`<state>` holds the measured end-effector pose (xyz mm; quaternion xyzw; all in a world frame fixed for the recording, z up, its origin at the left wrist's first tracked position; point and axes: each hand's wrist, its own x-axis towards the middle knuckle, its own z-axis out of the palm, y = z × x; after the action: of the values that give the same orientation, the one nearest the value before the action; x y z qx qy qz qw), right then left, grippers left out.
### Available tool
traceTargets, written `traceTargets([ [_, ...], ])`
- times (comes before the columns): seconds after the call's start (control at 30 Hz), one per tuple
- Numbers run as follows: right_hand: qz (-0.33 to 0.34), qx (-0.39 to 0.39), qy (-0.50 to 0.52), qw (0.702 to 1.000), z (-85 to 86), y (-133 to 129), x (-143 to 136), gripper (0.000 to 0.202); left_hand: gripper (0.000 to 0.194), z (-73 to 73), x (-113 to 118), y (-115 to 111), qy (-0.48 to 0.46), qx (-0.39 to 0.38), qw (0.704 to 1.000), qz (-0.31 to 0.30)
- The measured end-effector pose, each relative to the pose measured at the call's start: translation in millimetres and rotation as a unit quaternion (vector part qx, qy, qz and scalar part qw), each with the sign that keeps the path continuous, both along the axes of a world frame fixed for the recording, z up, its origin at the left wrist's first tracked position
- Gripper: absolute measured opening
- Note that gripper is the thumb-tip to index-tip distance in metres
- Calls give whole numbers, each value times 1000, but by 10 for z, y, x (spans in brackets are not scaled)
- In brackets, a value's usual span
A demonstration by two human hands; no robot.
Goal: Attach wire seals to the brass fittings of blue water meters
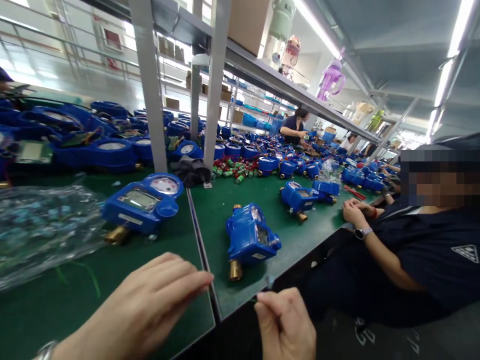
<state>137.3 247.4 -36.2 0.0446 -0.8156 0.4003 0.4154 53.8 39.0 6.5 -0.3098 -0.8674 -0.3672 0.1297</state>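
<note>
Pinching what looks like the end of a thin green strand [254, 301] between thumb and forefinger, the right hand [290, 322] is on the near side of the blue meter [247, 237], just past the bench edge. The left hand [150, 290] reaches to the near left of that meter, fingers extended and close together; its thumb side is hidden, so I cannot tell whether it grips anything. Left of the meter lie a second meter [140, 205] and, farther out, a clear plastic bag [48, 230] of pale blue pieces; a co-worker [405, 255] is to its right. The strand is probably light, flexible and easy to lose, best held near its end. The meter looks rigid and fairly heavy, weighted by its brass fitting [235, 270]; its blue sides offer the safest hold, away from the clear windows. Its white label [258, 256] and the sleeve badge [465, 253] are too small to read.
</note>
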Motion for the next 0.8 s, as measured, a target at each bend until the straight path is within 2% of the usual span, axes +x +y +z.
traceTargets([
  [0.03,-32,18,16,999,46,63,-55,12,19,-29,-155,-5,-35,10,999,-11],
  [0.1,-68,65,46,995,181,144,-178,12,27,-162,-421,58,-149,79,983,69],
  [0.17,-68,128,50,988,341,172,-315,12,39,-353,-589,187,-222,134,958,121],
  [0.27,-55,218,-12,974,531,155,-521,14,42,-615,-662,351,-245,151,952,99],
  [0.33,-36,258,-62,964,590,134,-641,16,39,-718,-651,378,-253,153,953,67],
  [0.53,-4,345,-147,927,575,66,-854,16,30,-794,-665,290,-228,146,962,-27],
  [0.67,-6,372,-171,912,593,38,-890,17,29,-828,-691,314,-231,149,960,-50],
  [0.8,-8,372,-175,911,631,54,-899,19,29,-864,-685,333,-230,148,960,-64],
])
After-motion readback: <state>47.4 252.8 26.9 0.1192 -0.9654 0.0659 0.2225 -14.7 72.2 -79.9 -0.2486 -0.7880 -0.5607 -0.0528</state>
